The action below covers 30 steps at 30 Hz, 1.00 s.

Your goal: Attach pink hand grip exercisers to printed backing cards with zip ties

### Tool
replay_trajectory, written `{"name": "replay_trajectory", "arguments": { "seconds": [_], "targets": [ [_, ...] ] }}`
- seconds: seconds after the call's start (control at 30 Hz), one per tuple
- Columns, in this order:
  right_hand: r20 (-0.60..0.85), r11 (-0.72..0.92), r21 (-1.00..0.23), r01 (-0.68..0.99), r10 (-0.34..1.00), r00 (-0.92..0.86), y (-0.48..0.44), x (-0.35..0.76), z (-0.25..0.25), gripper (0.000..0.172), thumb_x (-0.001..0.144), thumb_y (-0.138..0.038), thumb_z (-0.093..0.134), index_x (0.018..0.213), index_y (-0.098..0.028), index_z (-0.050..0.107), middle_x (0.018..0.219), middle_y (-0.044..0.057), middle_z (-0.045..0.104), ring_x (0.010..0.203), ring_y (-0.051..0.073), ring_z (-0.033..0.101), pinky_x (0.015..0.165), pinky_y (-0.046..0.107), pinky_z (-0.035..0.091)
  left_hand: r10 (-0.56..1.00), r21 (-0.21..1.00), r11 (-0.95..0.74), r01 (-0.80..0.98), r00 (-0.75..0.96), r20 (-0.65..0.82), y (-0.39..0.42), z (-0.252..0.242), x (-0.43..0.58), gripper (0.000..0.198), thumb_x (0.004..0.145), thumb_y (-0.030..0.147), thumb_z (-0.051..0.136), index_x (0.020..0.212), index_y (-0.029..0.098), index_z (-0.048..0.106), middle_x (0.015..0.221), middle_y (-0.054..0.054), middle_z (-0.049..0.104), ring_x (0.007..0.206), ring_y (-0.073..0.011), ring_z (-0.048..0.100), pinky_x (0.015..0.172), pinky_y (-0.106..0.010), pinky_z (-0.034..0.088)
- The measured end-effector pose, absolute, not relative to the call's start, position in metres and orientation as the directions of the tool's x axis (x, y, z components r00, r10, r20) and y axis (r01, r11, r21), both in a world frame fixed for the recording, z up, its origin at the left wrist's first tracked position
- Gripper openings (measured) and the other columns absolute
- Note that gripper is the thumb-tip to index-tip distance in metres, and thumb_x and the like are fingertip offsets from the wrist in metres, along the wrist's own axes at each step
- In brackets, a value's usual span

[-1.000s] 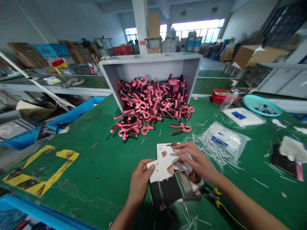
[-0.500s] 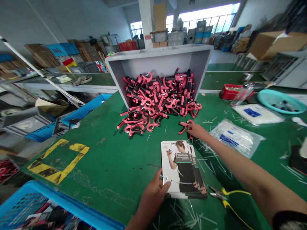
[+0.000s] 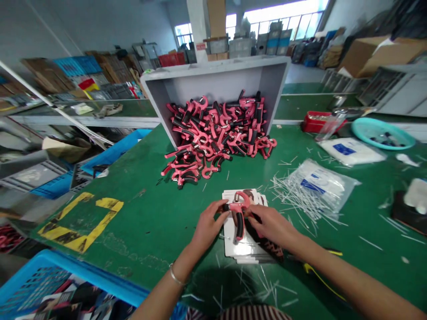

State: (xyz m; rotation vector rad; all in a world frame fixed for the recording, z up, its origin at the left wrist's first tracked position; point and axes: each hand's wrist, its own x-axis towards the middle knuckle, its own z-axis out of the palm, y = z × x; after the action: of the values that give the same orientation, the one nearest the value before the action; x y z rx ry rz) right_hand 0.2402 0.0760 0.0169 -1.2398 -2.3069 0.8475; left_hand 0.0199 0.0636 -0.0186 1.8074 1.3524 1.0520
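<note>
A pink-and-black hand grip strengthener (image 3: 239, 213) sits between my hands, its handle pointing down, over a stack of printed cards (image 3: 230, 240) on the green table (image 3: 150, 231). The fingers (image 3: 220, 208) of my left hand (image 3: 208, 226) close on its left end, and the fingers of my right hand (image 3: 271, 226) press on its right side, gripping it from both sides. Ahead of my fingers, a heap of more grip strengtheners (image 3: 200, 142) spills from a grey bin (image 3: 216, 82).

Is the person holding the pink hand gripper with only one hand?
No, the left hand and right hand both hold the pink hand gripper over a stack of printed cards.
</note>
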Motion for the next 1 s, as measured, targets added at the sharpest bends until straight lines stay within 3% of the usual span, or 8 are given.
{"name": "replay_trajectory", "arguments": {
  "seconds": [0.13,0.23,0.33,0.43,0.53,0.73,0.87,1.0],
  "targets": [
    [-0.033,0.417,-0.508,0.754,0.865,-0.501,0.057,0.249,0.003,0.024,0.094,-0.026,0.046,0.106,-0.026,0.067,0.083,0.007,0.065,0.072,0.021,0.061,0.068,0.033,0.045,0.933,0.769,-0.343,0.539,0.289,0.213,0.050,-0.037,0.008,0.029,0.088,0.029,0.062,0.116,0.024,0.063,0.108,-0.006,0.066,0.105,-0.0221,0.055,0.095,-0.039,0.042],
    [0.038,0.395,-0.428,0.813,0.907,-0.420,0.042,0.257,0.001,0.029,0.094,-0.033,0.050,0.120,-0.030,0.061,0.096,0.010,0.061,0.086,0.026,0.060,0.071,0.037,0.047,0.933,0.737,-0.358,0.574,0.260,0.251,0.054,-0.036,0.007,0.027,0.093,0.028,0.055,0.118,0.023,0.063,0.116,-0.006,0.064,0.112,-0.0219,0.051,0.101,-0.041,0.037],
    [0.069,0.417,-0.521,0.745,0.890,-0.451,0.035,0.252,-0.003,0.023,0.093,-0.028,0.053,0.114,-0.029,0.062,0.106,0.009,0.058,0.096,0.026,0.057,0.081,0.038,0.049,0.931,0.725,-0.365,0.584,0.225,0.287,0.074,-0.028,0.021,0.028,0.096,0.023,0.046,0.119,0.022,0.063,0.115,-0.006,0.064,0.110,-0.0204,0.053,0.100,-0.040,0.035],
    [0.078,0.393,-0.615,0.683,0.893,-0.443,0.041,0.240,-0.014,0.017,0.094,-0.028,0.053,0.106,-0.028,0.065,0.106,0.008,0.057,0.096,0.023,0.057,0.085,0.037,0.048,0.905,0.742,-0.414,0.527,0.328,0.271,0.090,-0.023,0.043,0.021,0.091,0.023,0.056,0.108,0.023,0.069,0.114,-0.005,0.066,0.109,-0.0203,0.055,0.101,-0.039,0.035],
    [0.106,0.341,-0.698,0.630,0.919,-0.381,0.053,0.234,-0.025,0.014,0.095,-0.031,0.054,0.098,-0.027,0.067,0.102,0.006,0.057,0.096,0.022,0.056,0.087,0.037,0.047,0.907,0.780,-0.393,0.486,0.344,0.243,0.089,-0.027,0.057,0.011,0.087,0.023,0.062,0.091,0.023,0.072,0.097,-0.002,0.071,0.099,-0.0197,0.058,0.095,-0.036,0.037],
    [0.190,0.303,-0.850,0.430,0.939,-0.286,0.067,0.236,-0.031,0.017,0.093,-0.031,0.058,0.080,-0.022,0.066,0.099,0.005,0.057,0.099,0.021,0.055,0.092,0.035,0.043,0.929,0.754,-0.363,0.548,0.276,0.246,0.074,-0.035,0.060,0.011,0.089,0.021,0.061,0.088,0.023,0.072,0.090,-0.002,0.072,0.094,-0.0205,0.057,0.093,-0.037,0.037],
    [0.206,0.294,-0.884,0.364,0.943,-0.263,0.067,0.238,-0.034,0.017,0.093,-0.031,0.057,0.083,-0.023,0.068,0.100,0.005,0.057,0.101,0.021,0.055,0.093,0.035,0.041,0.924,0.763,-0.376,0.526,0.280,0.262,0.076,-0.038,0.060,0.012,0.088,0.019,0.062,0.089,0.023,0.072,0.093,-0.001,0.073,0.096,-0.0192,0.057,0.093,-0.037,0.037],
    [0.174,0.330,-0.851,0.409,0.911,-0.373,0.069,0.242,-0.035,0.019,0.094,-0.031,0.057,0.084,-0.022,0.070,0.097,0.005,0.058,0.097,0.020,0.054,0.090,0.035,0.041,0.933,0.811,-0.352,0.467,0.242,0.265,0.079,-0.043,0.060,0.011,0.087,0.018,0.064,0.089,0.023,0.073,0.099,-0.002,0.071,0.099,-0.0187,0.058,0.094,-0.036,0.038]
  ]
}}
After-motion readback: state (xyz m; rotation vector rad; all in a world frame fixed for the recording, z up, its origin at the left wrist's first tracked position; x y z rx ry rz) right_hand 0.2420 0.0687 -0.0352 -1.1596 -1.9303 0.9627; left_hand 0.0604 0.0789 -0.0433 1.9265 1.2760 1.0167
